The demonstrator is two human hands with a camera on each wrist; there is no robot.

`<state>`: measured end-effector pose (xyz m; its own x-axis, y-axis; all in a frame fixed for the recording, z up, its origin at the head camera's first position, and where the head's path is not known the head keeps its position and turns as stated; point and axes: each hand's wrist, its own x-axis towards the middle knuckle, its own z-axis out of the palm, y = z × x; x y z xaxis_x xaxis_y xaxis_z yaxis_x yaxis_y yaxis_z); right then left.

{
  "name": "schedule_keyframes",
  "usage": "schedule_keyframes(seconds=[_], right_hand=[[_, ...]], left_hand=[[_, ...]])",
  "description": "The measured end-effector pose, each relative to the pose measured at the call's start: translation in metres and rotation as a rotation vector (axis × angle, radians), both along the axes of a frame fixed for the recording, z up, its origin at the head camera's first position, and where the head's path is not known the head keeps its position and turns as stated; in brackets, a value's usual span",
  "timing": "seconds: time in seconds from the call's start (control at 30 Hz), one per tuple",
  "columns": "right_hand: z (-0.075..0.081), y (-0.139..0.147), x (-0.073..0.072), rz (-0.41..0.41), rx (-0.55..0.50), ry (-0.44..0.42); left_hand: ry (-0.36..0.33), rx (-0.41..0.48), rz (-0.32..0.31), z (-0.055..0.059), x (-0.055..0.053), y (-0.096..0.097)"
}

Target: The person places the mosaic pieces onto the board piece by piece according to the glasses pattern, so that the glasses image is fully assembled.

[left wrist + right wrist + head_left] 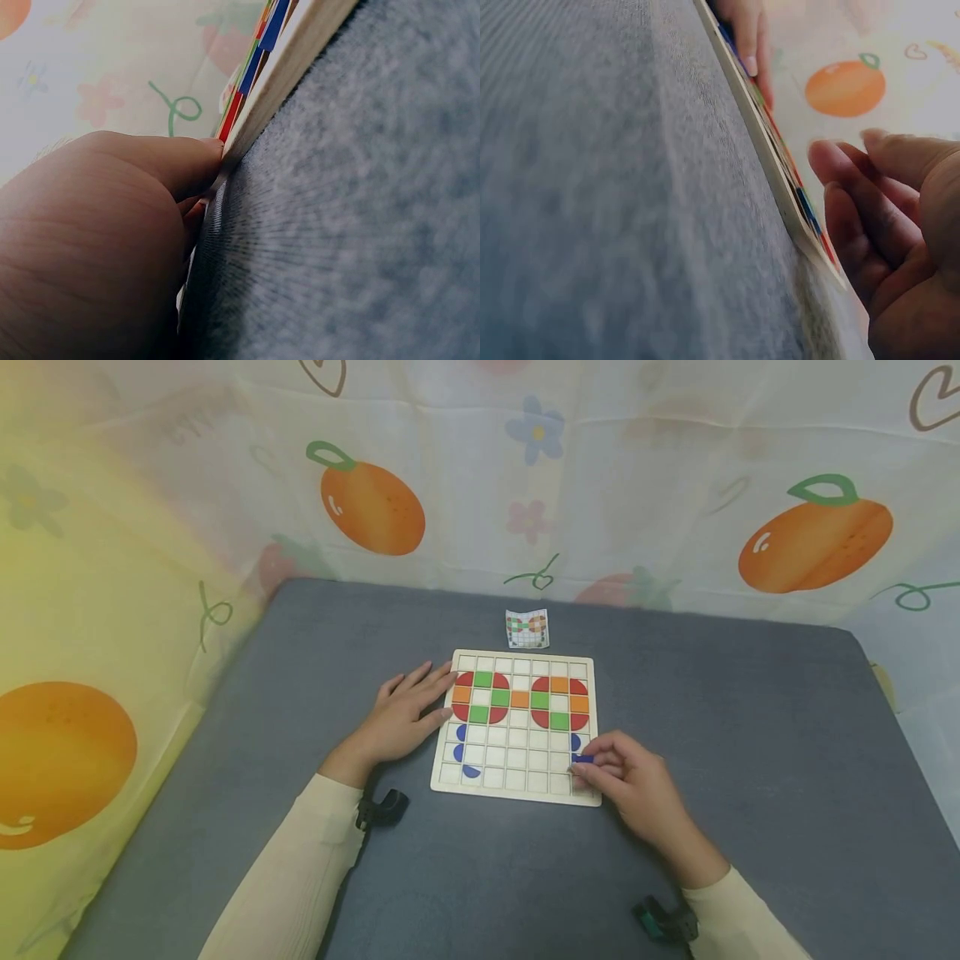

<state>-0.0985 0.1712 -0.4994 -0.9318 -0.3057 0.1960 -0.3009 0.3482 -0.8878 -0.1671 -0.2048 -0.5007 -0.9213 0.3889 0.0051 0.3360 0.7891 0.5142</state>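
Observation:
A square wooden grid board (pixel 517 796) lies on the table, with red, green and orange pieces forming two rings joined by an orange square (pixel 520 699). Several blue half-round pieces (pixel 461 732) sit in the left column, and one blue piece (pixel 575 742) in the right column. My left hand (pixel 405 714) rests at the board's left edge, fingers extended, its thumb (pixel 191 161) against the side. Over the lower right cells, my right hand (pixel 633 781) pinches a small blue piece (pixel 583 759) between thumb and index finger; the fingers hide part of it.
Just behind the board lies a small printed card (pixel 527 628) with a coloured grid pattern. A grey cloth covers the table (pixel 750 718). A fruit-patterned curtain (pixel 465 468) hangs along the back and left. Dark devices are strapped at both wrists.

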Motion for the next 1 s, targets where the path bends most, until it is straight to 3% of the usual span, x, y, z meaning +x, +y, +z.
schedule_keyframes(seconds=[0.17, 0.33, 0.6, 1.0], right_hand=[[-0.001, -0.006, -0.004, -0.039, 0.124, 0.124], [-0.003, -0.01, -0.006, 0.012, 0.243, 0.211], [-0.006, -0.013, -0.004, 0.055, 0.359, 0.215], [-0.01, -0.012, -0.005, 0.073, 0.342, 0.222]], left_hand=[[-0.004, -0.004, 0.002, 0.001, 0.0, 0.001], [-0.005, 0.0, 0.004, 0.001, -0.001, 0.002], [0.0, -0.003, 0.0, 0.0, -0.001, 0.0], [-0.006, -0.006, -0.001, 0.0, 0.0, 0.0]])
